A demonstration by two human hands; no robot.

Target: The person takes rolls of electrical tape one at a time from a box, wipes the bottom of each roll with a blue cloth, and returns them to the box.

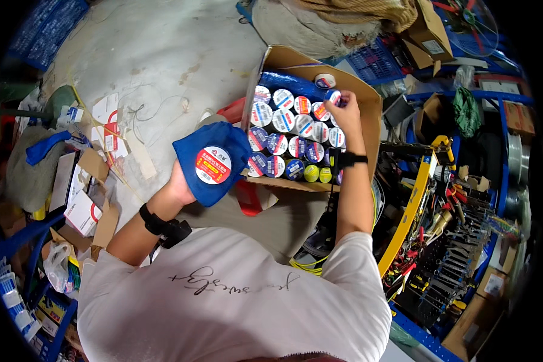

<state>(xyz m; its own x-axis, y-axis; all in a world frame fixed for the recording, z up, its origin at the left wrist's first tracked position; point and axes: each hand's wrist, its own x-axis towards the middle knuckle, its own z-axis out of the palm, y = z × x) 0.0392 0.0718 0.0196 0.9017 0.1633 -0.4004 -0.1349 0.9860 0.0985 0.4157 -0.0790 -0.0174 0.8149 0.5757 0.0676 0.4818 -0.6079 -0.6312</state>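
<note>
My left hand (181,181) holds up a blue cloth (234,148) from below, most of its fingers hidden under it. On the cloth lies a roll of tape (213,165) with a round red-and-white label. Over the far right of an open cardboard box (370,114), my right hand (346,113) pinches another tape roll (332,96) between its fingertips. Rows of tape rolls (277,145) with white, purple, red and yellow labels fill the box. One white-labelled roll (325,81) sits beyond the right hand, near a blue plastic-wrapped bundle (289,83).
Right of me stands a rack with a yellow-edged tray (407,214) and many wrenches (458,253). Cartons (84,208) and a clear plastic bag (57,262) crowd the left. A coiled rope (368,12) lies beyond the box. Grey concrete floor (163,54) stretches ahead left.
</note>
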